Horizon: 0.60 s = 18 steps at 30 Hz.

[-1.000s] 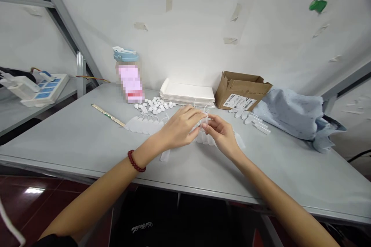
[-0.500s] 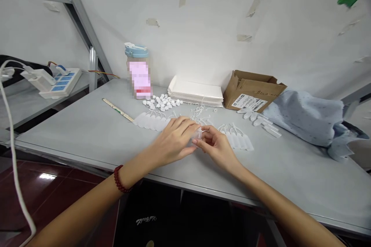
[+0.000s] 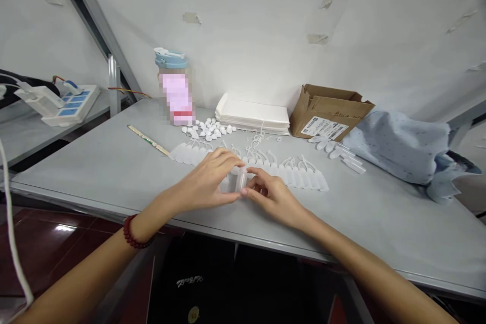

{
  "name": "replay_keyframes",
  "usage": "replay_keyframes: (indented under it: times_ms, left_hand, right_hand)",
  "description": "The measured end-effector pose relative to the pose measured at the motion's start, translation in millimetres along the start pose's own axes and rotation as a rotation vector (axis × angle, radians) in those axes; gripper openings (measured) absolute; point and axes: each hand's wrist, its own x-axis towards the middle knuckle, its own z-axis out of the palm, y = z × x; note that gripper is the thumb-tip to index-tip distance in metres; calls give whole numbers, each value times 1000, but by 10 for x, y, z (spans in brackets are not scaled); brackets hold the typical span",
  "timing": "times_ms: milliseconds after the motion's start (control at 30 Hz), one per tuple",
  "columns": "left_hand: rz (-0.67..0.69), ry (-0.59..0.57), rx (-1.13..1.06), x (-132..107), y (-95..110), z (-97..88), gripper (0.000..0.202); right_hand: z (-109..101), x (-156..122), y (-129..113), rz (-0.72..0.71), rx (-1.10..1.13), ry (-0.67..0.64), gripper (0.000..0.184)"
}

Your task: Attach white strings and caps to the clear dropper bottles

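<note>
My left hand point(image 3: 212, 179), with a red bead bracelet at its wrist, grips a short clear plastic tube point(image 3: 240, 180) between thumb and fingertips. My right hand point(image 3: 275, 193) pinches the same tube from the right side. The tube stands roughly upright just above the table, partly covered by fingers. Behind both hands lies a row of translucent white tags point(image 3: 304, 178) with thin white string loops; my left hand hides part of it. Further back is a heap of small white plastic pieces point(image 3: 212, 129). At the right lie several loose clear tubes point(image 3: 353, 164).
On the grey table point(image 3: 379, 228) are a white paper stack point(image 3: 252, 115), an opened cardboard box point(image 3: 326, 111), a pale blue cloth point(image 3: 398, 152) and a narrow strip point(image 3: 148, 140). A blue-lidded bottle point(image 3: 172, 61) stands behind. Left, a power strip point(image 3: 72, 106) rests on another surface.
The tube has turned more upright and shows more between my fingertips. Both hands have shifted slightly left in view, and more of the tag row is uncovered. The camera view has tilted a little.
</note>
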Motion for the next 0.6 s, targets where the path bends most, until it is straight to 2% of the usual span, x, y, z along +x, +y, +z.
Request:
replay_keyframes:
  times_ms: [233, 600]
  left_hand:
    - [-70, -136, 56, -119, -20, -49, 43]
    - [-83, -170, 115, -162, -25, -23, 44]
  right_hand:
    - [63, -16, 85, -80, -154, -35, 40]
    - [64, -19, 81, -142, -305, -59, 38]
